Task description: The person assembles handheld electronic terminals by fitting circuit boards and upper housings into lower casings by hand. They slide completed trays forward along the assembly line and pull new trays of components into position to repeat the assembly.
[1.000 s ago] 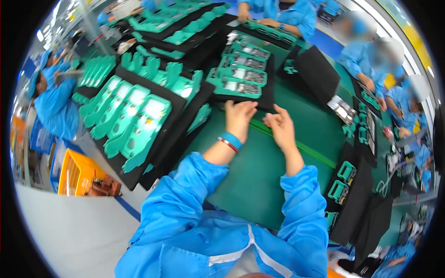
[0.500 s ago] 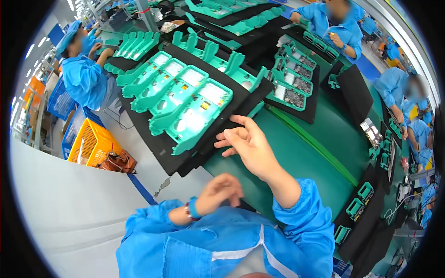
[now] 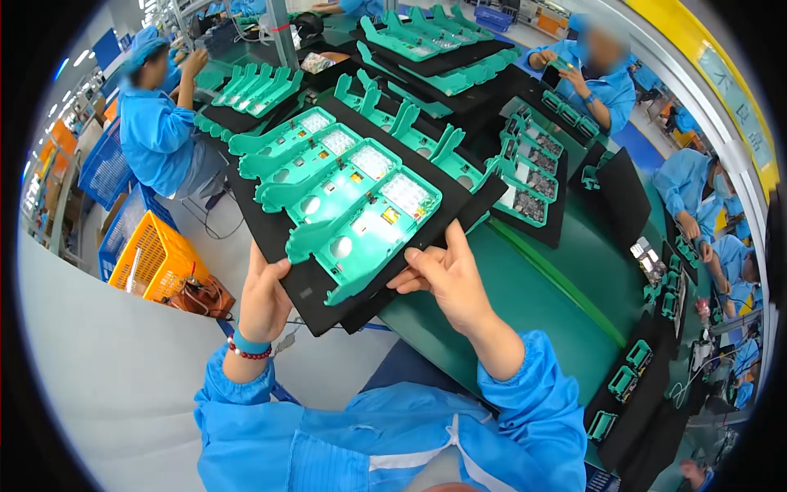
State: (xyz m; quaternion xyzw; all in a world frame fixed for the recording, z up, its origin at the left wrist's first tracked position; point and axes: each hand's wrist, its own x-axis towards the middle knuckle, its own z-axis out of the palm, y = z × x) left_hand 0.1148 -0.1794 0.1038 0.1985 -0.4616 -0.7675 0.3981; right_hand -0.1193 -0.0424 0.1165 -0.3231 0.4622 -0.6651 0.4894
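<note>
A black foam board (image 3: 308,291) carries several green plastic housings (image 3: 361,223) with clear and metallic parts in them. My left hand (image 3: 264,297) grips the board's near left edge, thumb on top. On its right corner, my right hand (image 3: 449,277) closes with the thumb above and fingers beneath. The board is slightly tilted over another black board (image 3: 489,197), which holds more green parts (image 3: 406,123) behind. A blue band and a red bead bracelet circle my left wrist.
Right of the board lies a black tray with filled green frames (image 3: 531,176). A green strip (image 3: 557,283) crosses the green table (image 3: 459,344). A yellow basket (image 3: 152,258) stands at lower left. Co-workers in blue sit at left (image 3: 160,131) and beyond the table (image 3: 602,90).
Both hands have moved from the table's middle to the black board at left and taken hold of its near edges. The camera view has swung left.
</note>
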